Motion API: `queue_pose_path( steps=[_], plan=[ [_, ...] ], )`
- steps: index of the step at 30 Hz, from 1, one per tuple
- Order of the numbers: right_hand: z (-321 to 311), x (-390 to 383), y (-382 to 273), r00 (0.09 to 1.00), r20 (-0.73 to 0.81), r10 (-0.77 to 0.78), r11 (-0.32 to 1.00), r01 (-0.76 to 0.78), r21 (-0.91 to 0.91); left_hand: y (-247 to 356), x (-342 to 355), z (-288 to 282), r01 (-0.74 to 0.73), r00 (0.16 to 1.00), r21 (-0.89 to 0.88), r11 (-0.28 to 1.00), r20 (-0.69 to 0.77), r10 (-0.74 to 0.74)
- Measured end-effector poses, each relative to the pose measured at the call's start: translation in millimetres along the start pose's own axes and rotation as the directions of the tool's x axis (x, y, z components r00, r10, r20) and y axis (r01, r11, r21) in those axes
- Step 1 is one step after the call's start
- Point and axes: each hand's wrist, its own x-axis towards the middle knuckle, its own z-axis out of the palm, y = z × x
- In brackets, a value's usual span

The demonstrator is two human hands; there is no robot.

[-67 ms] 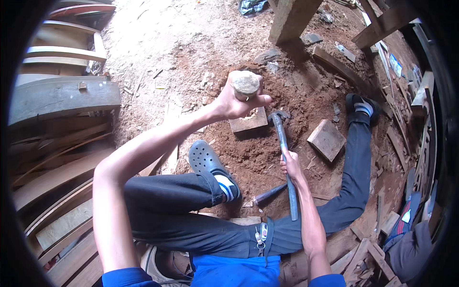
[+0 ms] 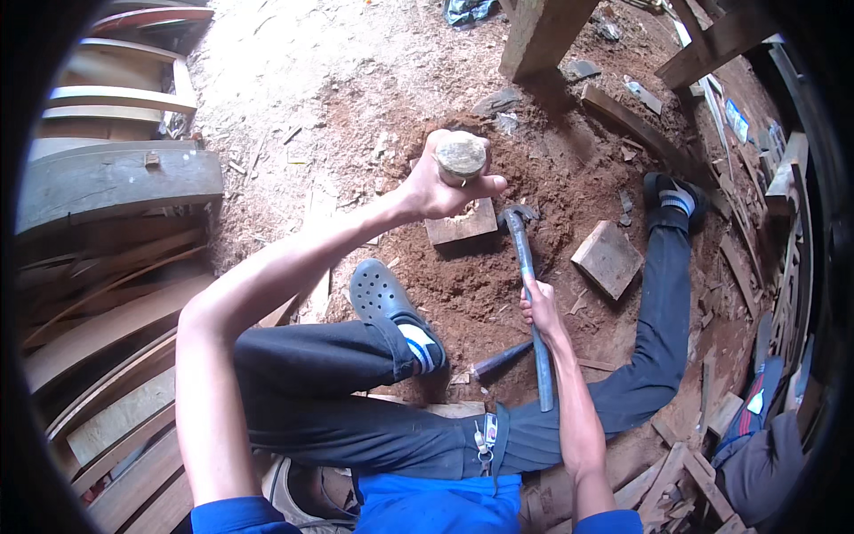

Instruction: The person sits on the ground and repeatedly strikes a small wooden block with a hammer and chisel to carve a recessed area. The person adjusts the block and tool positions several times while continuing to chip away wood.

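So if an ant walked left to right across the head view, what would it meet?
Curved wooden boards, grey clog, round-ended wooden piece in the left grip, hammer in the right grip, wooden block, dark shoe.

Curved boards lay stacked at the left. A thick wooden post was located at the upper edge, right of crumpled dark plastic. Wood offcuts lay at lower right.
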Motion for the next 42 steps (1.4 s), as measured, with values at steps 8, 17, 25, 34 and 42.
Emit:
queue_pose_path(
  steps=[8, 17, 25, 34, 42],
  plan=[
    [1.7, -22.5, -9.7, 0.997, -0.005, 0.079, 0.991, -0.078, 0.109, -15.6, 12.6, 4.8, 0.053, 0.996, -0.061, 0.997, 0.071, -0.048],
    [14.8, -41.0, -40.7, 0.999, -0.007, 0.046, 0.981, -0.043, 0.188, -25.6, 53.6, -80.9, -0.02, 0.944, -0.07, 0.997, -0.33, -0.004],
    [27.2, -89.4, -14.0, 0.961, 0.056, 0.272, 0.918, -0.277, 0.283, -90.4, 73.6, -87.1, -0.278, 0.818, -0.2, 0.94, -0.563, 0.122],
    [54.9, -38.9, -19.2, 0.987, 0.041, 0.153, 0.926, -0.157, 0.344, -112.5, 32.0, -46.1, -0.053, 0.906, 0.014, 0.999, -0.42, 0.054],
    [23.4, -28.2, -26.1, 0.991, 0.044, 0.125, 0.96, -0.132, 0.247, -82.8, 24.3, -47.5, -0.123, 0.809, -0.196, 0.973, -0.587, -0.016]
  ],
)
